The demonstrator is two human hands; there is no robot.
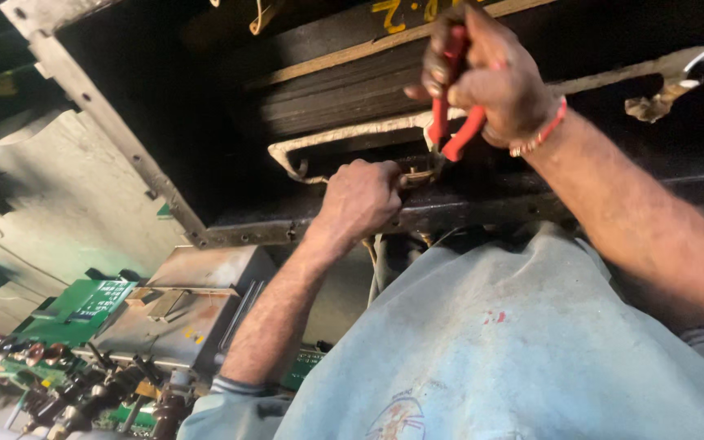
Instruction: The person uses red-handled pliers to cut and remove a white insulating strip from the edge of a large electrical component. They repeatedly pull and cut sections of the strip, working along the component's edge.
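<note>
Dim workshop clutter fills the lower left: a green circuit board and a dull grey metal box lie beside a row of dusty components. Nearest the camera, the person's pale blue shirt spreads across the bottom, worn and smudged. Beyond it, the left hand is clenched around a stiff wire lead at the lower lip of a dark, greasy metal housing. Just above, the right hand, a red thread at its wrist, grips red-handled pliers whose tip meets that lead beside a taped, off-white coil winding. Layered black plates stack behind it. The pliers could slip off the springy lead and nick the winding's wrapping or the left knuckles, since both sit so close to the tip.
</note>
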